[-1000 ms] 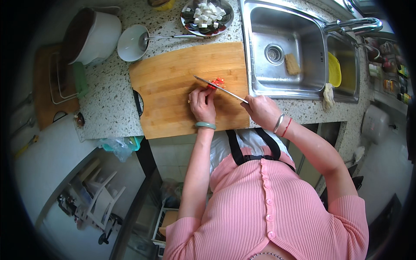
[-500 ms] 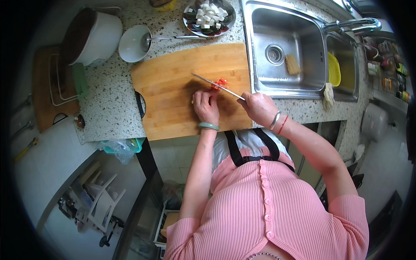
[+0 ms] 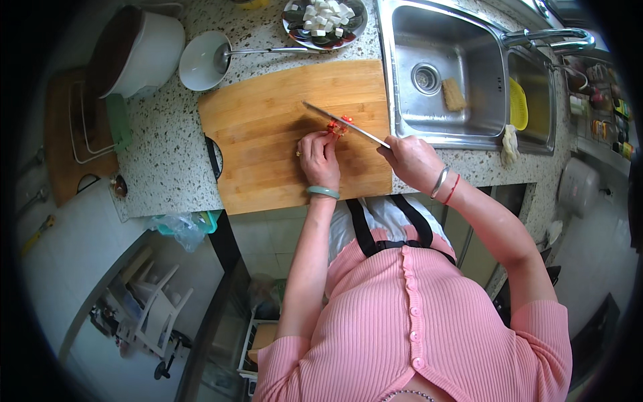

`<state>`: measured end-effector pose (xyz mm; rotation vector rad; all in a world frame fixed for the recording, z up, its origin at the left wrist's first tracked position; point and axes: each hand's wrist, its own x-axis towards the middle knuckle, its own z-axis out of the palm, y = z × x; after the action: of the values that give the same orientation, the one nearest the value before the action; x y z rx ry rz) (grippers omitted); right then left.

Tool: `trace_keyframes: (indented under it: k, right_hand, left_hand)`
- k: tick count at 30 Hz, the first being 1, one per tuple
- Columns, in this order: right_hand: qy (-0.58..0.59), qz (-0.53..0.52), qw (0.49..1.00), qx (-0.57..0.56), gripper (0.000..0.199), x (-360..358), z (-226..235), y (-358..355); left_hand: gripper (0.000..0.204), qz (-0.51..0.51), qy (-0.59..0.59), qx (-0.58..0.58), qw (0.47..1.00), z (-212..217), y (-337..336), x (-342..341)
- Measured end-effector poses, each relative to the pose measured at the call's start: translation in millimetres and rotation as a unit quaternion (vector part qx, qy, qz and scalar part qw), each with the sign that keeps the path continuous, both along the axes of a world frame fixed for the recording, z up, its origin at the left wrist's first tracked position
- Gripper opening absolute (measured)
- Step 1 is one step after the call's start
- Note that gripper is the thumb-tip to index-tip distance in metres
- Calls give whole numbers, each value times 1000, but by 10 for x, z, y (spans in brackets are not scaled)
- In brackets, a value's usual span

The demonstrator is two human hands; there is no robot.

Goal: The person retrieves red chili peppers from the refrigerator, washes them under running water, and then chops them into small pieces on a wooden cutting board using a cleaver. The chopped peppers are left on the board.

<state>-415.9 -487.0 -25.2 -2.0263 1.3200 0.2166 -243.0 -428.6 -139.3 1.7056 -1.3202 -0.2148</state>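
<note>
A wooden cutting board (image 3: 268, 120) lies on the speckled counter. A small red piece of food (image 3: 337, 126), partly cut, sits near its right side. My left hand (image 3: 319, 158), with a green bangle at the wrist, presses its fingertips on the red piece. My right hand (image 3: 413, 159), wearing a silver and a red bracelet, grips the handle of a knife (image 3: 341, 123). The blade points up-left across the board and rests over the red piece.
A double steel sink (image 3: 455, 74) with a sponge lies right of the board. Behind the board stand a plate of white cubes (image 3: 324, 17), a white bowl with a ladle (image 3: 201, 61) and a white pot (image 3: 137, 50). A wire rack (image 3: 87, 134) sits at left.
The knife and both hands have stayed over the red piece, shifting only slightly as the blade works on it.
</note>
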Motion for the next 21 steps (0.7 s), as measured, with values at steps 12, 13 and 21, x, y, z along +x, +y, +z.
trace_keyframes:
  k: [12, 13, 21]
  right_hand:
    - [-1, 1, 999, 41, 30, 79, -130, 60]
    - [-8, -1, 1000, 27, 30, 103, -185, 76]
    - [-55, -20, 998, 5, 32, 56, -269, -62]
  left_hand:
    - [13, -9, -6, 31, 999, -7, 31, 20]
    - [12, -10, -8, 41, 999, -4, 38, 13]
    - [14, -48, -16, 59, 997, 161, 65, 80]
